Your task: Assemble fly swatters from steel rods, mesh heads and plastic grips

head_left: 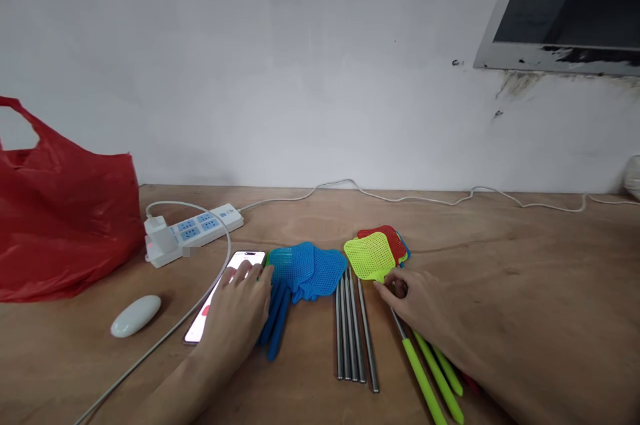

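My left hand (239, 308) lies flat with fingers stretched over a lit phone (200, 325), its fingertips touching the blue fly-swatter heads (305, 269) beside it. My right hand (417, 303) rests on the neck of a yellow-green fly swatter (370, 256), fingers curled loosely around the thin shaft. Under that swatter lie a red head (387, 236) and a blue one. Several bare metal rods (350, 331) lie side by side between my hands. Yellow-green handles (435, 378) run out from under my right hand toward me.
A red plastic bag (60, 218) stands at the left. A white power strip (193, 230) with a charger and cable sits behind the phone. A white oval object (135, 315) lies near the front left. A white cable (415, 198) runs along the wall.
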`<state>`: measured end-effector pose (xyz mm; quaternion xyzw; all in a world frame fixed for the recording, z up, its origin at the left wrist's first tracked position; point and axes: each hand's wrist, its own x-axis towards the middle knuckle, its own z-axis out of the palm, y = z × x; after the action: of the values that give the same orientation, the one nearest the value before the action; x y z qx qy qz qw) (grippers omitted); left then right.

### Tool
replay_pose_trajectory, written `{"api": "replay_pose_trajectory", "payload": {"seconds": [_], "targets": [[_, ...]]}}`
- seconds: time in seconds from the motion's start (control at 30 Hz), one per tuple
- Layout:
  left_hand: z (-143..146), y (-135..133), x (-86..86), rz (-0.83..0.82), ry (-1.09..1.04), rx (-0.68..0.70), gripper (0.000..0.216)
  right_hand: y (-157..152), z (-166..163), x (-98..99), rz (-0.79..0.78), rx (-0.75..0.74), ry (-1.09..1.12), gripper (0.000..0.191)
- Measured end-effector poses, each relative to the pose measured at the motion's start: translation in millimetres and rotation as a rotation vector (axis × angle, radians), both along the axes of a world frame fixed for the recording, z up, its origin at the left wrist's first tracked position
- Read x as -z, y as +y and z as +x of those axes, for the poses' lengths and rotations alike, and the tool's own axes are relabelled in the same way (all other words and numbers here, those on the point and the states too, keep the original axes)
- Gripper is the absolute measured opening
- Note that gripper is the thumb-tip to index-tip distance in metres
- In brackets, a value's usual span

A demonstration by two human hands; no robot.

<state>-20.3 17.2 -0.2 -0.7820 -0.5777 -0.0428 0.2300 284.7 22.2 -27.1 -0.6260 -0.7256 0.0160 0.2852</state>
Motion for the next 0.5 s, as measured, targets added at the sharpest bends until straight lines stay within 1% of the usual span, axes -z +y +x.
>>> {"api": "replay_pose_trajectory", "payload": {"seconds": [0.17,0.37,0.5], "targets": [[0.6,1.0,-0.9,-0.014,-0.014,0.015,0.028,-2.1,0.3,-1.6,-0.012,-0.003,-0.087,0.027],[1.3,1.6,-2.2,-0.045,-0.046,0.036,0.03,-3.7,0.8,-1.1,-0.008,-0.024,-0.103,0.026],[3.9,1.4,-3.2,-0.131,-0.112,0.08,0.033,-4.9,0.4,-2.3,-0.014,-0.039,-0.115,0.027]]}}
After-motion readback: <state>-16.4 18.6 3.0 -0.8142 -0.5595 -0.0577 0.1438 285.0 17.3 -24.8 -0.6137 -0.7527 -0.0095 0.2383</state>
